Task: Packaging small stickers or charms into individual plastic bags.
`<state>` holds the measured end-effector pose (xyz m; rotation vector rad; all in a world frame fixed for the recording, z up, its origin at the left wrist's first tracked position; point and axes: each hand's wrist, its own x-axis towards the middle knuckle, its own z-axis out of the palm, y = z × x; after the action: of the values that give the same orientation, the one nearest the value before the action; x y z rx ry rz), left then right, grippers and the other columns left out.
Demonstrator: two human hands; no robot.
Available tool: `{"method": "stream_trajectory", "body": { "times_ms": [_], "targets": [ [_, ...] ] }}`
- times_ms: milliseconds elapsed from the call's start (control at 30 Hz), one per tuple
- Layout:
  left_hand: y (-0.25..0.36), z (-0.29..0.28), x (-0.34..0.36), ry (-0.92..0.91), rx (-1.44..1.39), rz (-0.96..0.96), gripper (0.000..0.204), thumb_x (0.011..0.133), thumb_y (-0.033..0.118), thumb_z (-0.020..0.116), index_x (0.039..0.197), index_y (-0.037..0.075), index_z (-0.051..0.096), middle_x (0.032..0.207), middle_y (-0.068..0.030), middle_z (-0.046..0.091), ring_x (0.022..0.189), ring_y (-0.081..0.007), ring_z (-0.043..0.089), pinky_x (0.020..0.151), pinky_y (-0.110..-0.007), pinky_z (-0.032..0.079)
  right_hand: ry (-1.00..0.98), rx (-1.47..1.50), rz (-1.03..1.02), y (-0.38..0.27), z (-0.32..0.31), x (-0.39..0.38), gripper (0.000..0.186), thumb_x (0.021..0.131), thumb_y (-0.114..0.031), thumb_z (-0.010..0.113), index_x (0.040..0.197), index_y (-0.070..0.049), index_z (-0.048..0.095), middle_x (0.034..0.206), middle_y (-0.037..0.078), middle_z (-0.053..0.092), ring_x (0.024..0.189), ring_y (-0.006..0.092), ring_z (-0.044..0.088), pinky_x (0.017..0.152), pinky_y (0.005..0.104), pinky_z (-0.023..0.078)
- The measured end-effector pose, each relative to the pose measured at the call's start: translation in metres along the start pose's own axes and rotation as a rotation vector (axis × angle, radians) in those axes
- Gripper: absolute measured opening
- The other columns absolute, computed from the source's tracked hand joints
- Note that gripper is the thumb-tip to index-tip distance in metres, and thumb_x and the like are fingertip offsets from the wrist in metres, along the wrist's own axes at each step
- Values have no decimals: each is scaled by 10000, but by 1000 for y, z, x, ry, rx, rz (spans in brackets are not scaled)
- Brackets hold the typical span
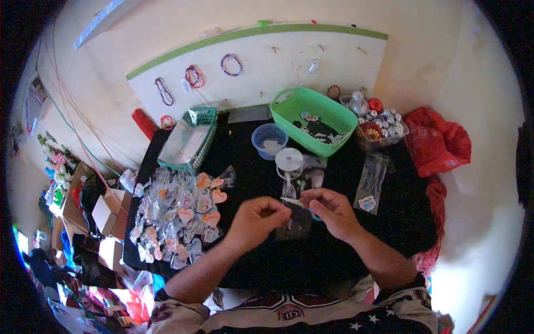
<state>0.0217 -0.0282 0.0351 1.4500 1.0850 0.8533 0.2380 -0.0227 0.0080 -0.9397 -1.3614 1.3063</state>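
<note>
My left hand (257, 218) and my right hand (329, 210) meet over the black table (334, 261). Between them hangs a small clear plastic bag (293, 221); both hands pinch its top. A thin pale strip (292, 201) runs between the fingertips, and a bit of blue shows under my right fingers. Just beyond the hands stands a clear spool of thread (290, 160) with more clear bags (311, 178) by it.
A heap of bagged heart-shaped pieces (181, 214) lies left. Behind are a blue bowl (269, 141), a green basket (313, 119), a teal basket (189, 142), a clear tub of beads (381, 125), a bagged item (371, 183) and red cloth (439, 142). Boxes (105, 217) crowd the floor left.
</note>
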Motion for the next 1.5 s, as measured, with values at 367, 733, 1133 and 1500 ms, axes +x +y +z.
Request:
{"method": "stream_trajectory", "body": {
  "times_ms": [367,733,1133,1500],
  "targets": [
    [-27,3,13,-58,-88,-100,208,887,178,659,975,-9,687,848,-38,681,750,-75,600,687,-228,485,-59,-315,-143,-2,4,-1,258,859,-175,674,1066,-37,606,841,21,632,723,86,560,631,252,444],
    [-38,-6,13,-173,-259,-159,182,876,145,672,956,-19,670,813,-73,682,701,-103,631,652,-237,520,-201,207,-103,10,2,6,392,857,-21,640,1221,-20,496,1069,49,562,993,127,538,901,306,429],
    [-34,-2,7,-222,-319,-163,143,861,139,690,913,13,648,797,-48,668,698,-95,625,640,-232,516,95,-80,-268,-3,9,6,528,743,-111,762,1210,-88,518,1224,126,478,1023,211,533,842,314,445],
    [-35,4,3,-248,-285,-70,147,904,140,635,964,7,616,861,-28,660,752,-60,590,676,-204,478,-22,-674,-495,-20,8,3,148,740,-134,753,856,-96,669,1236,172,526,1064,297,546,826,375,455]
  ]
}}
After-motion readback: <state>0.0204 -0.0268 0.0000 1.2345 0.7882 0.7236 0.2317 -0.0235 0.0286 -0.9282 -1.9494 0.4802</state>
